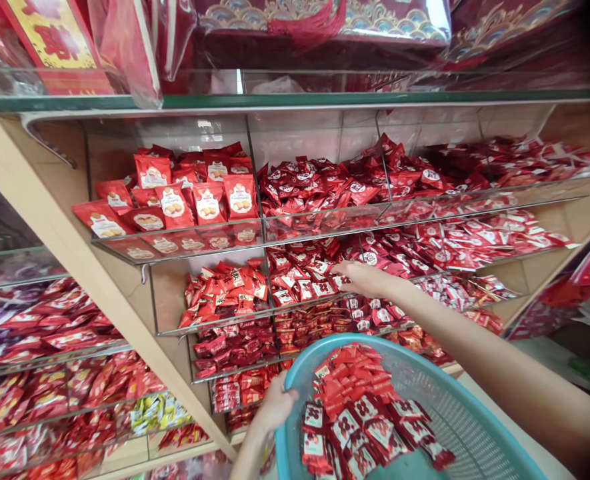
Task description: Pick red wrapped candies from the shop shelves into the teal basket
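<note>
My left hand is closed on the rim of a blue plastic basket, its fingers wrapped over the edge. Inside the basket lie a pile of plain red packets and several dark red packets with white labels. My right hand reaches over the basket to the second shelf. Its fingers are drawn together at the red-and-white snack packets there; whether one is between the fingertips I cannot make out. Next to it are dark red packets with round white labels.
Above, the shelf holds larger red packets and many smaller ones behind clear dividers. A glass shelf edge runs over it with boxes on top. A wooden post stands at left. Lower shelves hold more wrapped packets.
</note>
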`<state>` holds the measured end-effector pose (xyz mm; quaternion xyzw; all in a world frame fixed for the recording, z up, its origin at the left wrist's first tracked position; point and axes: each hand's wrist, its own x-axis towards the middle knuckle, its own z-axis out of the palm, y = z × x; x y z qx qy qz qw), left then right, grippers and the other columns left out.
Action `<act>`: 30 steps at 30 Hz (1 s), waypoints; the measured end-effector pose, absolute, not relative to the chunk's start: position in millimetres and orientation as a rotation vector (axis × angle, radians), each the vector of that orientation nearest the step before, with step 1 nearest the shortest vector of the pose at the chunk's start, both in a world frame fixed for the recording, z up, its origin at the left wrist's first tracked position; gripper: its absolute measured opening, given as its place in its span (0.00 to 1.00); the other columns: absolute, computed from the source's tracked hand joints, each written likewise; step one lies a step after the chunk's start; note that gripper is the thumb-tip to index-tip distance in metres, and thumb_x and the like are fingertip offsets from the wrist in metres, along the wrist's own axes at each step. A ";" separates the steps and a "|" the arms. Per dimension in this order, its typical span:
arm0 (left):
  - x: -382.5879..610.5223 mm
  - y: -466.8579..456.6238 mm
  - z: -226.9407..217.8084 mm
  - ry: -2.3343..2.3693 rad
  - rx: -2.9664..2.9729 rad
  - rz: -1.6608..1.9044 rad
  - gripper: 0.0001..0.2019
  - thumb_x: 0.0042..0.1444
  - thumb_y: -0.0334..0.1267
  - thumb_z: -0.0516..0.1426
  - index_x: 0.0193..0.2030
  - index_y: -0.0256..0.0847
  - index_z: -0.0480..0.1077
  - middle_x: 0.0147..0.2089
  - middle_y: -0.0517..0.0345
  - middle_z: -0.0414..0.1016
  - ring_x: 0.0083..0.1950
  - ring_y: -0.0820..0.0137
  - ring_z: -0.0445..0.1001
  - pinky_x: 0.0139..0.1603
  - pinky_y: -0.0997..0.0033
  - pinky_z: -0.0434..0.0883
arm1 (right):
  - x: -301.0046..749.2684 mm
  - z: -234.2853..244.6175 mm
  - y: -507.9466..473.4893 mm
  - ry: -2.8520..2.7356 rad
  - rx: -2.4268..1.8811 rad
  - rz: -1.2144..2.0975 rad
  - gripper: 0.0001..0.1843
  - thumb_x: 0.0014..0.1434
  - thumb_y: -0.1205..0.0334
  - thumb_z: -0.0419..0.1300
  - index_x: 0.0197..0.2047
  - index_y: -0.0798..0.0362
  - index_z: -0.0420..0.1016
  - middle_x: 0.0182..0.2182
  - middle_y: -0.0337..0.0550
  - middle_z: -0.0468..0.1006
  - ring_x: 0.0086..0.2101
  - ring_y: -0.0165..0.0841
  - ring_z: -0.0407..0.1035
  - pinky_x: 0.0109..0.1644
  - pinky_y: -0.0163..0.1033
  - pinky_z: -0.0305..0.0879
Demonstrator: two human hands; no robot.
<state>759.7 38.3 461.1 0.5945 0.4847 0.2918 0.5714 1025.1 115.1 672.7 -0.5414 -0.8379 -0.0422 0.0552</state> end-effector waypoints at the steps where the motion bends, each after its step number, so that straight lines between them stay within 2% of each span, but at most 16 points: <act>1: 759.7 38.2 461.3 1.138 1.391 0.680 0.16 0.38 0.26 0.50 0.37 0.35 0.69 0.31 0.60 0.72 0.30 0.72 0.67 0.32 0.75 0.63 | 1025.5 673.1 115.5 -2.552 -1.647 -0.129 0.21 0.53 0.66 0.56 0.52 0.54 0.64 0.47 0.49 0.71 0.47 0.37 0.66 0.49 0.38 0.59; 5: 760.1 37.1 463.5 1.152 1.375 0.651 0.16 0.38 0.26 0.50 0.37 0.35 0.68 0.29 0.60 0.72 0.28 0.73 0.67 0.29 0.75 0.62 | 1025.1 677.3 117.0 -2.600 -1.683 -0.138 0.19 0.53 0.66 0.56 0.49 0.56 0.67 0.44 0.51 0.70 0.45 0.38 0.67 0.46 0.38 0.61; 9: 761.0 36.7 465.6 1.162 1.351 0.655 0.17 0.38 0.26 0.50 0.37 0.36 0.69 0.29 0.60 0.73 0.28 0.73 0.67 0.29 0.75 0.63 | 1022.7 684.5 116.4 -2.606 -1.763 -0.114 0.11 0.51 0.65 0.57 0.39 0.56 0.71 0.39 0.49 0.70 0.39 0.37 0.68 0.41 0.36 0.62; 11: 761.4 37.0 465.7 1.154 1.332 0.658 0.17 0.38 0.26 0.50 0.37 0.36 0.69 0.29 0.61 0.73 0.28 0.73 0.67 0.30 0.75 0.63 | 1022.0 686.7 115.4 -2.589 -1.791 -0.105 0.10 0.49 0.66 0.58 0.38 0.56 0.70 0.38 0.48 0.69 0.38 0.36 0.68 0.39 0.35 0.62; 16: 760.8 38.5 462.9 1.158 1.345 0.652 0.15 0.39 0.27 0.50 0.36 0.37 0.69 0.28 0.61 0.73 0.28 0.72 0.68 0.30 0.75 0.64 | 1023.5 685.6 114.6 -2.526 -1.811 -0.036 0.14 0.49 0.64 0.58 0.42 0.54 0.67 0.37 0.45 0.72 0.37 0.35 0.68 0.37 0.34 0.61; 21: 760.4 39.2 462.3 1.150 1.346 0.656 0.16 0.39 0.27 0.50 0.38 0.36 0.68 0.30 0.60 0.74 0.29 0.72 0.69 0.31 0.75 0.65 | 1024.0 684.5 111.6 -2.442 -1.855 -0.079 0.25 0.48 0.62 0.61 0.50 0.58 0.64 0.43 0.51 0.70 0.42 0.38 0.67 0.42 0.36 0.60; 26: 760.9 39.3 463.2 1.157 1.338 0.625 0.15 0.40 0.28 0.50 0.37 0.36 0.68 0.29 0.60 0.73 0.28 0.72 0.69 0.31 0.74 0.65 | 1022.8 682.9 100.3 -2.432 -1.828 -0.197 0.11 0.53 0.61 0.58 0.40 0.55 0.69 0.40 0.48 0.70 0.40 0.37 0.67 0.40 0.36 0.60; 30: 760.9 39.2 463.6 1.149 1.361 0.640 0.15 0.39 0.28 0.50 0.38 0.35 0.68 0.31 0.59 0.74 0.30 0.71 0.70 0.32 0.74 0.65 | 1023.4 681.9 77.8 -2.286 -1.703 -0.259 0.09 0.58 0.59 0.53 0.38 0.54 0.68 0.38 0.46 0.72 0.39 0.36 0.67 0.38 0.35 0.60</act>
